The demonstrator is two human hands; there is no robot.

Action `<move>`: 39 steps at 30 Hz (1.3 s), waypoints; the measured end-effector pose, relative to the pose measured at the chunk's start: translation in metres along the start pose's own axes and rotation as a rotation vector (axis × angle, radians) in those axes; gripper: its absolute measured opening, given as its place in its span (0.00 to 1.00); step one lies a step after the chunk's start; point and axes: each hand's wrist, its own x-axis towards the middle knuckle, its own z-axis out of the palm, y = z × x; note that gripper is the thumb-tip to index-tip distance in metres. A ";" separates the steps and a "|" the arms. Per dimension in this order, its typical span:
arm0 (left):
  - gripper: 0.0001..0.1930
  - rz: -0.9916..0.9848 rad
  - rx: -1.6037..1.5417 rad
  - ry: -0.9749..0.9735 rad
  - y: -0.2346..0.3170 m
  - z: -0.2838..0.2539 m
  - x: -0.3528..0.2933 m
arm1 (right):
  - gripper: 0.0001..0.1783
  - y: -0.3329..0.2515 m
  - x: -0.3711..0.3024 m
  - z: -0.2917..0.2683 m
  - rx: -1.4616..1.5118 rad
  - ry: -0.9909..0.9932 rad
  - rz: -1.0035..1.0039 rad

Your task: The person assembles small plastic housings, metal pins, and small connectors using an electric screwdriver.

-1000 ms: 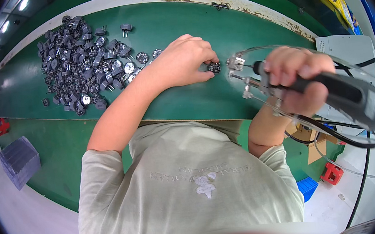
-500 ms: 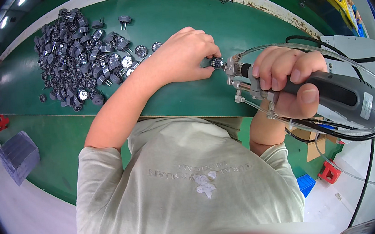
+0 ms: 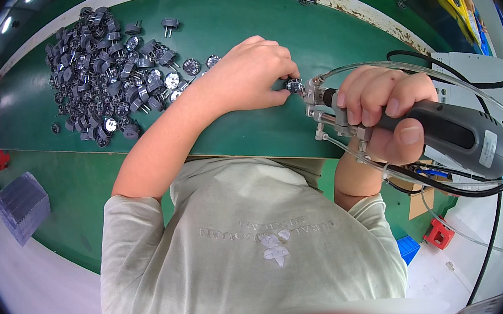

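Note:
Between the thumb and fingers of my left hand [image 3: 253,74] is a small round dark plug part [image 3: 293,85], its metallic inner face showing. My right hand [image 3: 390,102] is wrapped round a grey and black power screwdriver [image 3: 460,132], lying nearly level and pointing left. Its metal nozzle [image 3: 314,95], with clear hoses and fittings, meets the right side of the plug part; the exact contact point is too small to make out. Left of my left hand lies a large heap of similar grey plug parts [image 3: 92,69], several with two metal pins up.
The green worktop [image 3: 261,134] has a raised, chipped white edge [image 3: 358,9] at its far side. One plug part [image 3: 170,24] lies apart from the heap. Black cables [image 3: 493,242] and a clear hose [image 3: 438,62] run to the right. A light grey machine [image 3: 469,66] stands there.
Both hands keep nearly the same place, with the plug part still against the nozzle. The view has shifted very slightly. The heap looks unchanged.

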 end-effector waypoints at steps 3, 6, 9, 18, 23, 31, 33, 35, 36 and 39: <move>0.12 0.016 0.001 0.020 -0.003 0.001 0.001 | 0.14 0.000 0.002 0.004 -0.047 0.024 0.017; 0.11 0.041 0.020 0.012 -0.001 -0.002 0.007 | 0.14 -0.005 0.007 0.015 -0.113 0.076 0.022; 0.09 0.059 0.050 0.020 0.000 -0.006 0.009 | 0.15 -0.003 0.011 0.028 -0.224 0.133 0.029; 0.09 0.065 0.117 0.040 0.003 -0.010 -0.001 | 0.20 -0.008 0.006 0.012 -0.158 0.094 -0.040; 0.10 -0.177 0.250 0.094 -0.005 -0.062 0.026 | 0.23 -0.027 0.002 0.006 -0.020 0.117 -0.164; 0.22 -0.369 0.390 0.281 0.002 -0.096 0.011 | 0.22 -0.006 -0.005 0.003 0.089 0.273 -0.032; 0.22 -0.362 0.422 0.089 0.016 -0.089 -0.023 | 0.22 -0.006 -0.003 0.005 0.104 0.294 -0.028; 0.18 -0.347 0.445 0.026 0.015 -0.077 -0.041 | 0.22 -0.009 -0.002 0.009 0.081 0.279 -0.029; 0.15 -0.349 0.429 -0.001 0.014 -0.072 -0.043 | 0.22 -0.012 0.000 0.011 0.075 0.278 -0.014; 0.09 -0.321 0.349 0.009 0.015 -0.060 -0.038 | 0.22 -0.009 -0.002 0.012 0.077 0.232 0.001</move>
